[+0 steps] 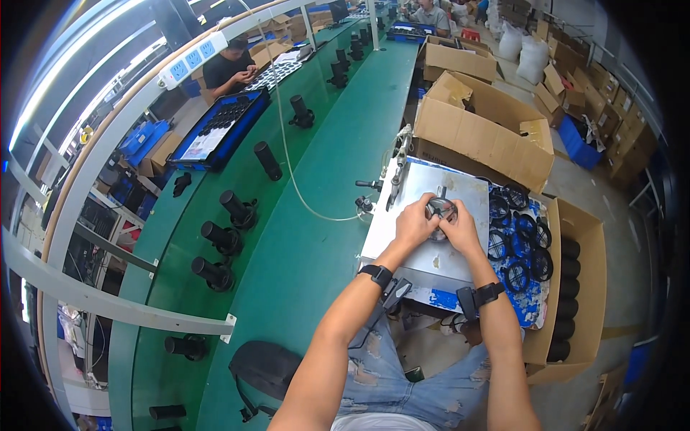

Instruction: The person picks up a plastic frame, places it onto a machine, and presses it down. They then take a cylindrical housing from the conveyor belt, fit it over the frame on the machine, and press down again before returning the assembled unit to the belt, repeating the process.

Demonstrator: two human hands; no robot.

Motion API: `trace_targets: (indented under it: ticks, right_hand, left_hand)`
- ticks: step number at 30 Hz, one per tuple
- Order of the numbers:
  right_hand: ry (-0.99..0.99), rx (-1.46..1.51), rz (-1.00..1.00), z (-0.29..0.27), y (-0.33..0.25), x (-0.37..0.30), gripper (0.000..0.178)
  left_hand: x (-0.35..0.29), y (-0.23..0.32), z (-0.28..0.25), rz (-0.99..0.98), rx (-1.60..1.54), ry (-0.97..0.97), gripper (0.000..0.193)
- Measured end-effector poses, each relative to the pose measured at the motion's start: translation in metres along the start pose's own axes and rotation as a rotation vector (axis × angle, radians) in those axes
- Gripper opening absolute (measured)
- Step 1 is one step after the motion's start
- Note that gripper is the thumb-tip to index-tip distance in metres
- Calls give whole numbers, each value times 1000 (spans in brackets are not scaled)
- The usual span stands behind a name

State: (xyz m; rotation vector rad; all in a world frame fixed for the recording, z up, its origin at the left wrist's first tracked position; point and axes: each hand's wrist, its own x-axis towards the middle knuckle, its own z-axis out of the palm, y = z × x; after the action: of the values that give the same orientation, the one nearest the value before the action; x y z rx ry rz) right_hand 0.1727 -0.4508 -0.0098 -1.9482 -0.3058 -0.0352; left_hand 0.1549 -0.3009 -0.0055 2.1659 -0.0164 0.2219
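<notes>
A black ring-shaped plastic part (443, 207) is between my two hands, over the metal top (460, 183) of a small box-like bench fixture. My left hand (415, 221) grips it from the left, fingers curled round its rim. From the right, my right hand (462, 230) closes on the same part, the thumbs near each other at its near side. A small upright piece shows just beyond the ring; whether it belongs to the part or the fixture I cannot tell. A metal clamp mechanism with black knobs (366, 205) stands along the fixture's left edge.
Several similar black rings (519, 241) lie on a blue-and-white worn surface at right, beside a carton (582, 287) of black cylinders. Large open cartons (481, 129) stand beyond. Left, a green conveyor (302, 190) carries black cylindrical assemblies (237, 208); a thin hose crosses it. Co-workers sit farther off.
</notes>
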Motion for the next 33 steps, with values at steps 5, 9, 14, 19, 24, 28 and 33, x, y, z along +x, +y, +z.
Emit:
trace_targets:
  ticks: [5,9,14,19,24,28,33]
  right_hand:
    - [81,-205,-144,2,0,22,41]
    - [115,-374,-34,6,9,34,49]
    - [129,-655,-172,-4,20,22,51]
    - [62,-790,-139,-5,31,13,50]
    - [54,-762,-106,-1,32,3,70]
    - [-5,-745,-98,9,9,-16,99]
    - [-61,-744,-174,-8,11,-1,108]
  left_hand:
    - [19,-15,4,283,220,271,43]
    - [38,-20,12,156,374,121,45]
    - [48,-36,-3,216,300,-53,59]
    - [47,-34,-4,200,444,-162,59]
    - [43,-36,3,231,493,-210,56]
    - [46,-41,-6,259,518,-253,52]
    - [26,-42,7,243,425,-215,55]
